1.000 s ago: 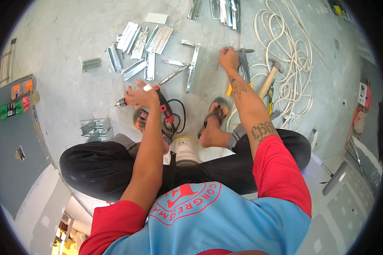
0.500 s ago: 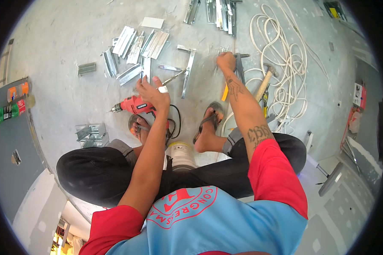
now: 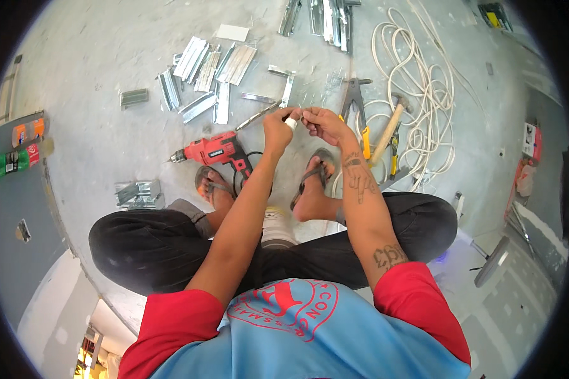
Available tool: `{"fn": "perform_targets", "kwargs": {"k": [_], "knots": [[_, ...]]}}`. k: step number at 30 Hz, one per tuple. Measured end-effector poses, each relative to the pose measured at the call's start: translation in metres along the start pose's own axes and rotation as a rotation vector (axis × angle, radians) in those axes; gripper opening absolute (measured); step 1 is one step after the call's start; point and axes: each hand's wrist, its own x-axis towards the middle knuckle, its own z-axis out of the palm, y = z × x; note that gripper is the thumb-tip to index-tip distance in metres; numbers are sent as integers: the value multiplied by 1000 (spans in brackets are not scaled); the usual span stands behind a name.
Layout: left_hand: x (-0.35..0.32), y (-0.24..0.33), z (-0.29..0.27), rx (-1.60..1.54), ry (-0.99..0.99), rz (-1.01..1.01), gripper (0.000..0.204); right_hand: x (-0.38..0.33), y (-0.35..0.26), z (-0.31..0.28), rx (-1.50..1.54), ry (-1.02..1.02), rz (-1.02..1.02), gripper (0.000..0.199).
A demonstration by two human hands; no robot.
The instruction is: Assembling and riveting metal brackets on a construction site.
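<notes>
In front of my feet, my left hand (image 3: pixel 277 131) and my right hand (image 3: pixel 328 126) meet fingertip to fingertip, both pinched. Whatever sits between the fingertips is too small to make out. A white wrap (image 3: pixel 291 122) shows on a finger of my left hand. Just beyond that hand, a thin metal rod-like tool (image 3: pixel 254 117) lies slanted by a bent metal channel piece (image 3: pixel 287 88). Close to my right hand lies a grey, yellow-handled hand tool (image 3: pixel 353 101), its far end beside a scatter of small thin metal bits (image 3: pixel 333 80).
A red power drill (image 3: pixel 216 151) lies by my left foot. Cut metal channels (image 3: pixel 237 63) are piled ahead, with more (image 3: pixel 327 25) farther off. To the right are a hammer (image 3: pixel 389 129) and a coiled white cable (image 3: pixel 433 101). A white bucket (image 3: pixel 278 226) stands between my legs.
My right hand has come back from the scattered metal bits toward me and left. My left hand has moved right, its open fingers closing to meet the right hand's.
</notes>
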Motion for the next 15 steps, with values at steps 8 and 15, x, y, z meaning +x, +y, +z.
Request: {"fn": "perform_targets", "kwargs": {"k": [8, 15], "knots": [[17, -21, 6, -296, 125, 73, 22, 30, -2, -85, -383, 418, -15, 38], [32, 85, -16, -284, 410, 186, 16, 6, 16, -99, -1397, 1195, 150, 88]]}}
